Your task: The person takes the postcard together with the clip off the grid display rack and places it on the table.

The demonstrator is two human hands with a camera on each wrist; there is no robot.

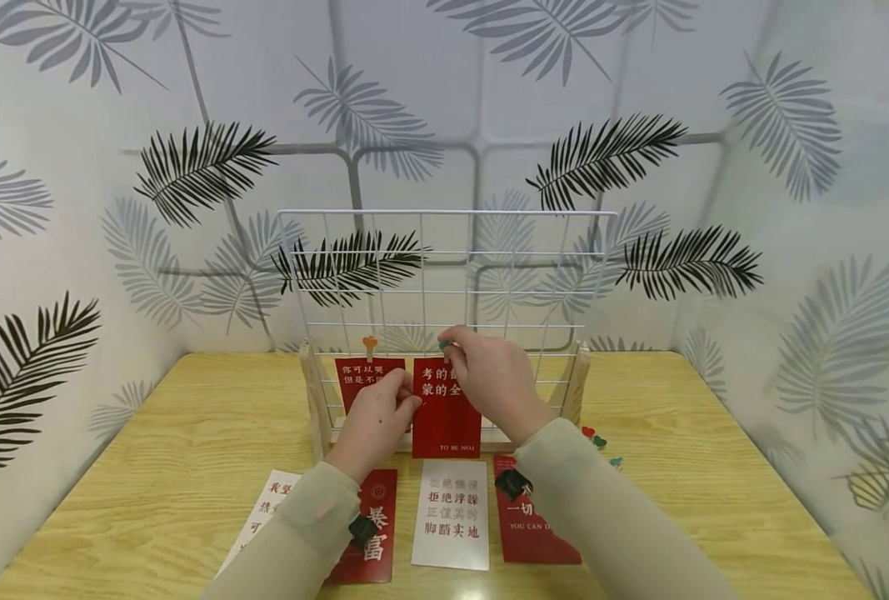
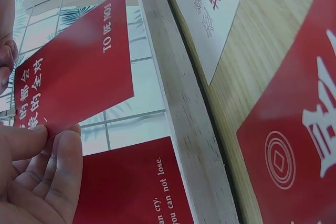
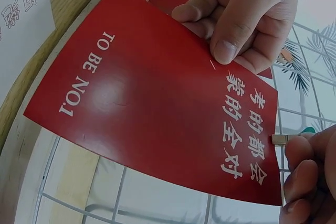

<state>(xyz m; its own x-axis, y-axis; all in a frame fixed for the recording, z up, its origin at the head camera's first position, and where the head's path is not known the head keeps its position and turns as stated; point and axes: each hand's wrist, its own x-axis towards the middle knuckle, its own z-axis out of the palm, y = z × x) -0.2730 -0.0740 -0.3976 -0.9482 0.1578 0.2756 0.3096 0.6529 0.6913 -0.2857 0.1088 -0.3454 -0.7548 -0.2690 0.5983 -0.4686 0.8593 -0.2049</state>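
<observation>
A red card with white writing (image 1: 444, 425) hangs upright against the white wire grid (image 1: 444, 292). My left hand (image 1: 375, 421) pinches its left edge between thumb and fingers. At its top edge my right hand (image 1: 495, 379) pinches a small wooden clip with a green top (image 3: 283, 138); the clip's jaw end meets the card's edge in the right wrist view. To the left, a second red card (image 1: 350, 379) hangs on the grid from a clip with an orange heart (image 1: 370, 343), partly covered by my left hand.
On the wooden table (image 1: 212, 417) before the grid lie a white card (image 1: 450, 517), a red card (image 1: 380, 492), another red card (image 1: 534, 542) and a white card at left (image 1: 264, 508). Several loose clips (image 1: 594, 437) lie right of the grid's wooden stand (image 1: 575, 387).
</observation>
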